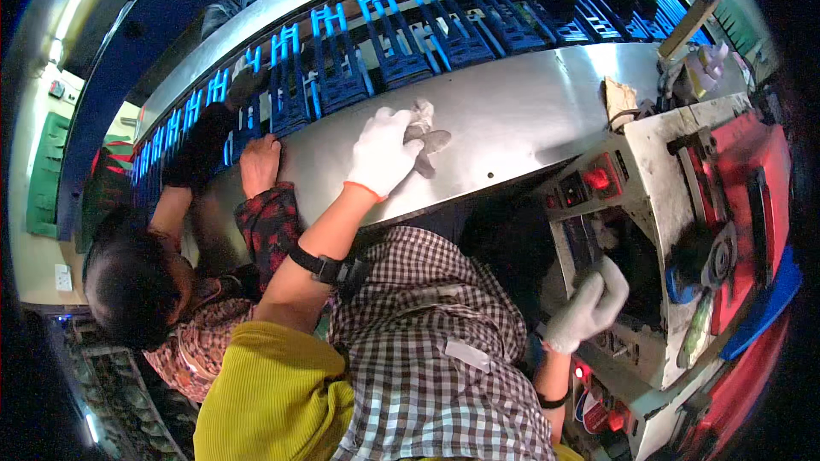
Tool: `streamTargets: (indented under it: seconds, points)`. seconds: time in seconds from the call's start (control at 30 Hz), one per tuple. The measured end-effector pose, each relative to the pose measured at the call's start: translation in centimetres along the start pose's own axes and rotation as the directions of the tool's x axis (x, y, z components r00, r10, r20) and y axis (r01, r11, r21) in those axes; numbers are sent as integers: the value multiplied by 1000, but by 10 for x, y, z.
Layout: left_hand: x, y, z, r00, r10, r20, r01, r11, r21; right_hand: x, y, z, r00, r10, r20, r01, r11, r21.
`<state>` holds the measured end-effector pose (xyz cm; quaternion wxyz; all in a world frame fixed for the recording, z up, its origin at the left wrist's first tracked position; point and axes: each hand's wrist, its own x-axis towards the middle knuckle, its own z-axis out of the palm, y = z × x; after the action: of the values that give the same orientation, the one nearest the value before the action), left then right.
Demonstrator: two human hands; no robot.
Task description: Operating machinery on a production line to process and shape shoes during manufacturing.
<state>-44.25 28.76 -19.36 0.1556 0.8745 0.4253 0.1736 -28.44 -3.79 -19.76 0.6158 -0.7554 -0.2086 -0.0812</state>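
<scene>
My left hand, in a white glove with an orange cuff, is over the metal tabletop. Its fingers are closed around a crumpled grey piece that looks like cloth; its exact kind is unclear. At the right, my right hand, also white-gloved, is in front of the dark opening of a grimy, boxy machine. The fingers of that hand curl toward the thumb, and whatever they may hold is hidden.
Beyond the tabletop runs a row of blue-lit metal racks. Close on my left, a co-worker rests a bare hand on the table edge. A pair of scissors hangs on the machine's side, near red panels.
</scene>
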Motion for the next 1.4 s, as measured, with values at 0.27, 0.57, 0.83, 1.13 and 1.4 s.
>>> streamTargets:
  seconds: [0.27,0.57,0.83,1.13,1.4]
  points:
    - [136,-75,19,993,77,-86,-88,987,-132,37,14,120,922,-101,373,49,988,147]
    - [235,-51,85,977,118,179,-190,863,468,48,32,176,847,-304,437,335,942,5]
    - [185,-117,-12,926,93,365,-129,989,76,47,61,175,868,-322,379,341,940,19]
    - [245,-56,68,944,263,200,-295,944,150,47,53,176,898,-233,373,270,962,-49]
    - [227,-25,64,930,193,312,-189,981,-46,40,53,166,919,-212,333,226,974,-4]
